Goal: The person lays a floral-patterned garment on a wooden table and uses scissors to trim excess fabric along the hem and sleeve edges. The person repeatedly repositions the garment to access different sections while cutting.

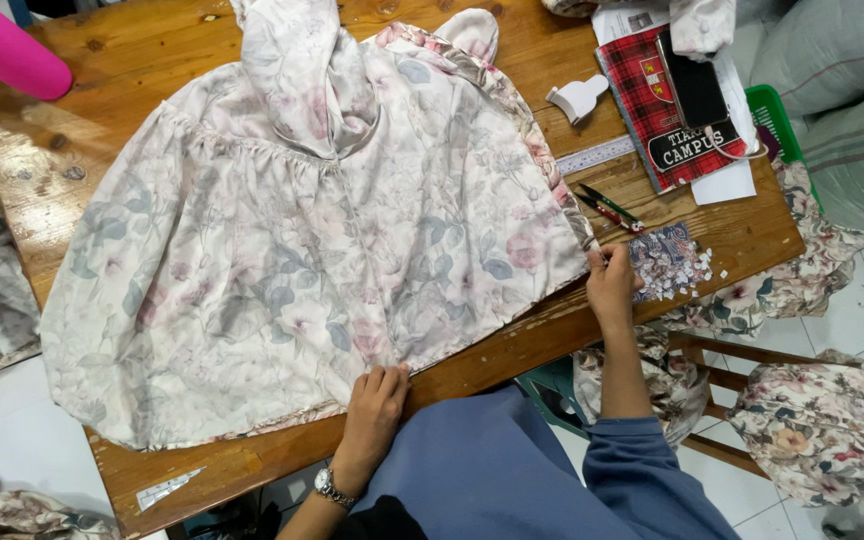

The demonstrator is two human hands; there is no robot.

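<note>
spreading looks nearly done: floral garment [312,240] lies flat across the table [132,60]. left hand [374,405] presses its near hem, fingers flat. right hand [612,285] pinches the right edge; that corner seems left to smooth, scissors [607,208] just beyond.

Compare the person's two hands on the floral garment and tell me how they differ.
The left hand lies on the floral garment's near hem at the table edge, while the right hand reaches to its right edge. The left hand's fingers rest curled on the cloth; the right hand pinches the edge. The left wrist bears a watch; the right wrist is bare, its blue sleeve pushed up. Both touch the same garment.
</note>
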